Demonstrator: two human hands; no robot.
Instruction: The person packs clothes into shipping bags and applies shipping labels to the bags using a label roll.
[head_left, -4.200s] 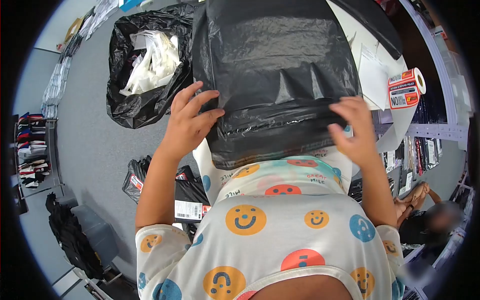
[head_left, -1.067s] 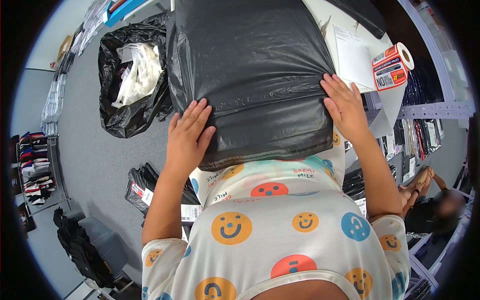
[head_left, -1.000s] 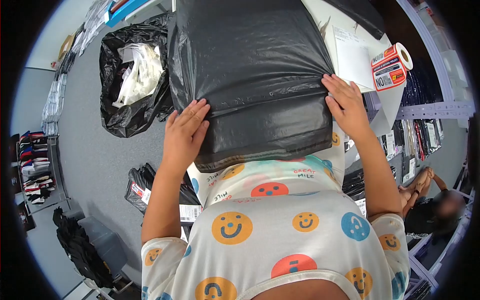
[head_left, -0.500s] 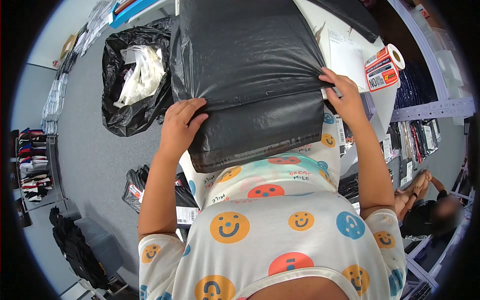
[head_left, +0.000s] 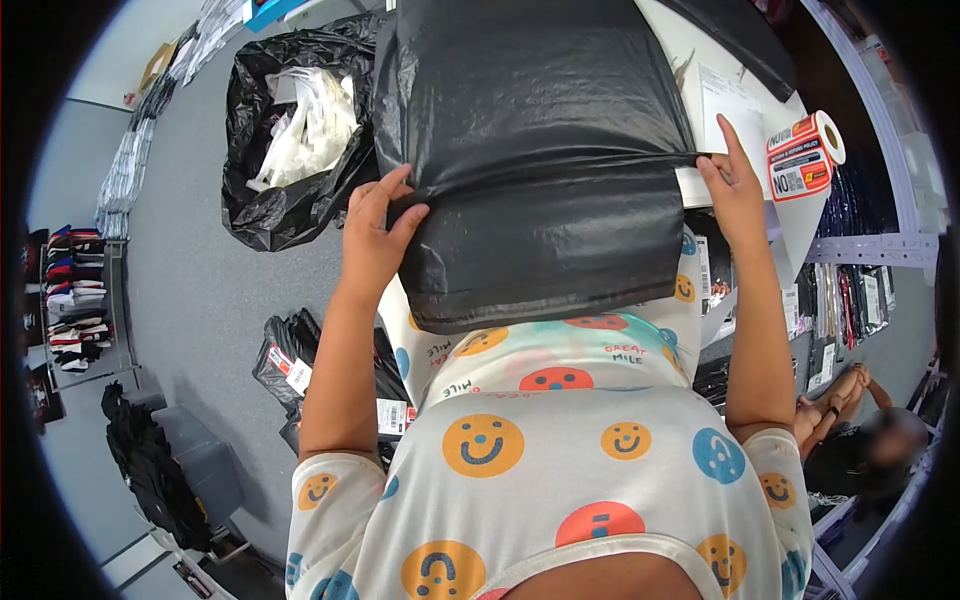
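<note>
A large black plastic bag (head_left: 545, 235) lies over the white table's edge, its near flap hanging over the lap. My left hand (head_left: 382, 215) pinches the bag's left side at a crease, thumb and fingers on the plastic. On the right, my right hand (head_left: 735, 185) pinches the same crease between thumb and a finger, pulling the edge into a thin point, with the index finger raised. The crease runs taut from hand to hand. Right of the bag lie a printed white paper (head_left: 725, 100) and a roll of red and white labels (head_left: 805, 155).
On the floor at the left stands a black bin bag (head_left: 250, 195) with white scraps inside. Packed parcels (head_left: 285, 365) lie below it. A grey bin (head_left: 205, 460) and clothes rack (head_left: 80, 300) are farther left. Another person (head_left: 850, 440) sits at the lower right.
The view has shifted, so the scene sits farther right. My right index finger has lifted from the bag. The crease is tighter, and the flap's adhesive-looking strip along its lower edge shows less.
</note>
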